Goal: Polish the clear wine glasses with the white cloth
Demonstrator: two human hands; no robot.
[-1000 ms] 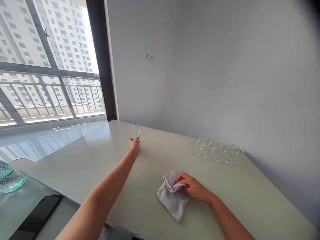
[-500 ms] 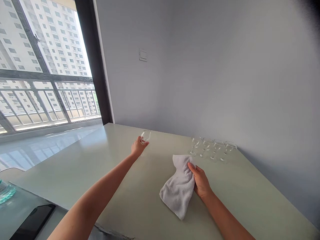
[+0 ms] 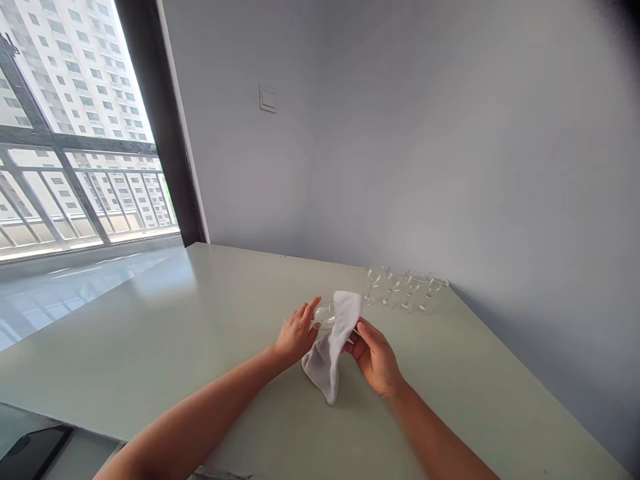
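Near the middle of the view my left hand [image 3: 299,333] holds a clear glass [image 3: 325,313], which is tilted, its bowl toward the cloth. A light grey-white cloth [image 3: 337,340] hangs from my right hand [image 3: 375,357], its fingers closed on it just right of the glass. The cloth's upper part stands beside the glass and hides some of its right side. Behind my right hand, several clear stemmed glasses [image 3: 395,281] stand upright in a row on the pale table [image 3: 240,287].
A dark phone [image 3: 35,453] lies on a lower surface at the bottom left. Grey walls [image 3: 425,133] rise behind the table, with a light switch [image 3: 268,99] on one. At the left is a large window [image 3: 90,160] with a railing outside.
My left hand has brought the glass right and nearer, up to the cloth. My right hand has moved slightly left, and the cloth is now more bunched. The view has shifted to the right.
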